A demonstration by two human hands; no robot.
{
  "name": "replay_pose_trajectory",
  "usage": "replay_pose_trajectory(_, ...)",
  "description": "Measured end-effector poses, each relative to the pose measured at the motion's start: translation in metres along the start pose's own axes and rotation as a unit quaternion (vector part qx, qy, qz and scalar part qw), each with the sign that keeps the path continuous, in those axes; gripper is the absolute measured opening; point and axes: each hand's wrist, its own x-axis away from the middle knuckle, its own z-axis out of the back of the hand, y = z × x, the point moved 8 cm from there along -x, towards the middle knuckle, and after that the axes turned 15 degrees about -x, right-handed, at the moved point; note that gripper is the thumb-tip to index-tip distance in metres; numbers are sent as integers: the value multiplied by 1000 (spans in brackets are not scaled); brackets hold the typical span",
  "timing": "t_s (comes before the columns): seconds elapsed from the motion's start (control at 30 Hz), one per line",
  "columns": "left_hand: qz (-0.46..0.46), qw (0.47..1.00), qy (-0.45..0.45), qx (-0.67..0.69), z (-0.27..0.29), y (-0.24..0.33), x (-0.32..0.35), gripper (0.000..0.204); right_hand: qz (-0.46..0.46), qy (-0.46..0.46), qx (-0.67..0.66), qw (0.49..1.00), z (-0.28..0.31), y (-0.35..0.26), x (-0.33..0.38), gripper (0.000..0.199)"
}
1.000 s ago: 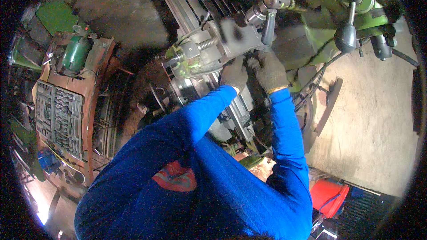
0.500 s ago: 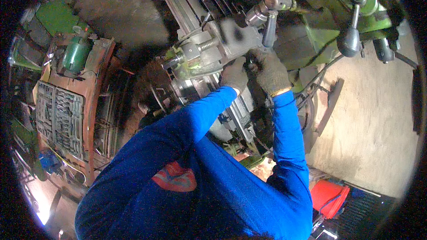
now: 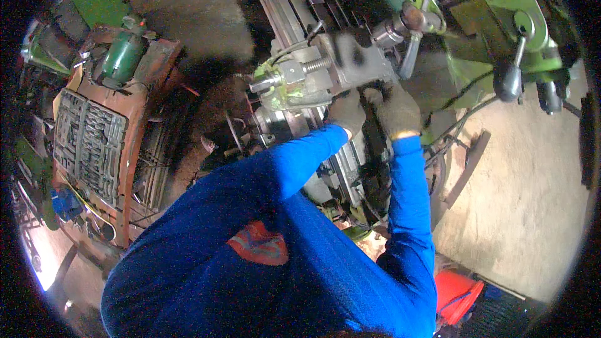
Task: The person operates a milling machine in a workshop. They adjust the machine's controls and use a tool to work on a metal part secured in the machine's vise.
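Both of my hands wear dark, dirty work gloves and sit close together at the near edge of a grey metal block [image 3: 357, 62] on a milling machine. My left hand [image 3: 346, 112] is closed, its knuckles beside the block's lower edge. Just right of it, my right hand [image 3: 399, 111] has curled fingers at the block's near right corner. Whatever the fingertips hold is hidden by the gloves. Left of the block is a machine vise part with a threaded screw [image 3: 316, 64]. Above my right hand hangs a lever handle [image 3: 410, 55].
A long slotted machine table [image 3: 285, 3] runs beneath the block. On the right are green machine housing and a ball-ended lever [image 3: 510, 81]. To the left, a workbench [image 3: 147, 112] bears a green cylinder [image 3: 122, 59] and a socket set case [image 3: 89, 144]. A red bucket [image 3: 457, 294] stands lower right.
The whole view has shifted, so the machine and bench appear farther right and slightly lower. My hands stay at the block's near edge, with only slight changes in finger position.
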Motion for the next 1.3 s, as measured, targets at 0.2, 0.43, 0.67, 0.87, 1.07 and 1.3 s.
replay_pose_trajectory(0.2,-38,999,24,16,-8,1,-4,36,12,-2,28,1000,-7,15,-2,43)
replay_pose_trajectory(0.43,-73,995,66,28,3,8,3,45,14,-47,-10,999,-9,26,-5,50)
replay_pose_trajectory(0.67,-42,998,29,29,6,9,8,43,26,-32,-50,998,-9,25,-1,55)
replay_pose_trajectory(0.87,-65,995,61,53,-10,-2,-1,46,1,22,28,999,-10,23,-5,48)
replay_pose_trajectory(1.07,-23,998,-59,6,10,5,5,65,-62,56,39,996,-10,18,0,49)
replay_pose_trajectory(1.3,-61,998,3,3,-4,5,12,66,-152,-12,111,982,-26,40,0,48)
